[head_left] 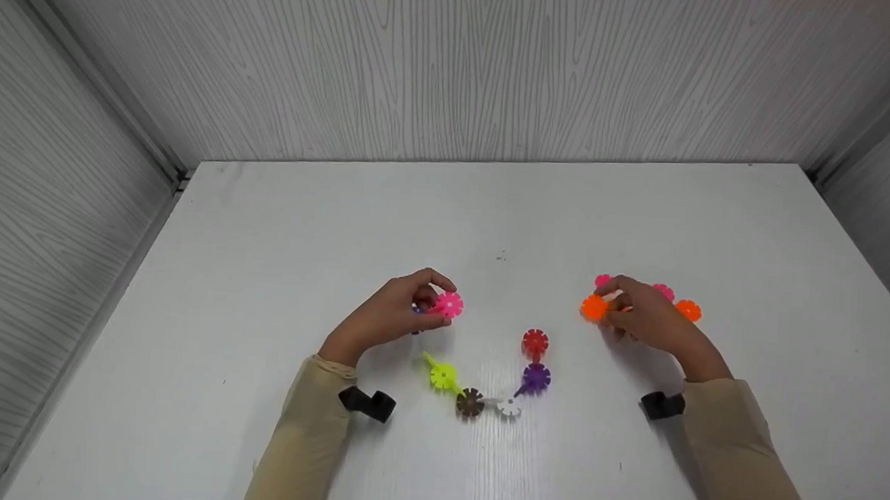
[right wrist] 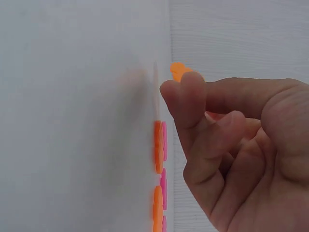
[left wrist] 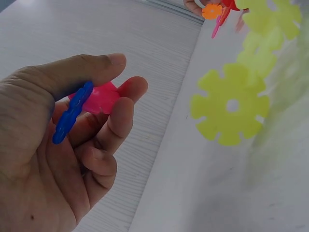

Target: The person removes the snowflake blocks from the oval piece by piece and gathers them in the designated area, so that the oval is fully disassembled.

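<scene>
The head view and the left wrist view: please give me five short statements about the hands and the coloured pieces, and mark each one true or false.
1. The left hand holds a pink piece. True.
2. The right hand holds a green piece. False: it holds an orange piece.
3. In the left wrist view, a blue piece shows beside the pink one. True.
4. The right hand touches the brown piece. False: the brown piece is on the table, apart from both hands.
5. The purple piece is nearer to the red piece than the brown piece is. True.
</scene>
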`<state>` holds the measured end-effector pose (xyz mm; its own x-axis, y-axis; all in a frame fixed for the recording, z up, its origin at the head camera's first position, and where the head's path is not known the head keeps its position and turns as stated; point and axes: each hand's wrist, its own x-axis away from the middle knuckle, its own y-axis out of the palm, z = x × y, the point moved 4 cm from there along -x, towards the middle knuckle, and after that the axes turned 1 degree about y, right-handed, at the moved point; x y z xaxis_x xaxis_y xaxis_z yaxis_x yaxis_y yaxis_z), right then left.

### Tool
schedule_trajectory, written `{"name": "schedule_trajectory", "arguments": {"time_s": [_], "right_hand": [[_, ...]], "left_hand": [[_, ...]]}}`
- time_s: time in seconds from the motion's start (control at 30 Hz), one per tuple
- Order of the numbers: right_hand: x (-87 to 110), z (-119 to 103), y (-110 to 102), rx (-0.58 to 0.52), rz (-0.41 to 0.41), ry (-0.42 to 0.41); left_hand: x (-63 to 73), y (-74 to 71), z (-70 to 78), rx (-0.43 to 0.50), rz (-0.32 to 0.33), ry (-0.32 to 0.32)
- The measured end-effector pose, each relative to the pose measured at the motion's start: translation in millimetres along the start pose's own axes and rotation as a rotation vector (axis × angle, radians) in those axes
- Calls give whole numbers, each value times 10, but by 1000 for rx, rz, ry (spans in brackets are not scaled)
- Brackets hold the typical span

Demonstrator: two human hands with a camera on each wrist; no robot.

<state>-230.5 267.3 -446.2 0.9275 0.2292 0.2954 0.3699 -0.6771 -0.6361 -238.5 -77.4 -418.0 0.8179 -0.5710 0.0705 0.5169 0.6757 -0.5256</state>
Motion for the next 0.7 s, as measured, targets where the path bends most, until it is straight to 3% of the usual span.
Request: {"name": "schedule_trajectory", "arguments": {"time_s": [0.33,0.7], "right_hand": [[4,0,14,12,35,42],[28,-106,17,-11,90,-12]], "left_hand": [[-32,33,-4,-22,-12,24],[-55,113,48,-33,-30,30]]}}
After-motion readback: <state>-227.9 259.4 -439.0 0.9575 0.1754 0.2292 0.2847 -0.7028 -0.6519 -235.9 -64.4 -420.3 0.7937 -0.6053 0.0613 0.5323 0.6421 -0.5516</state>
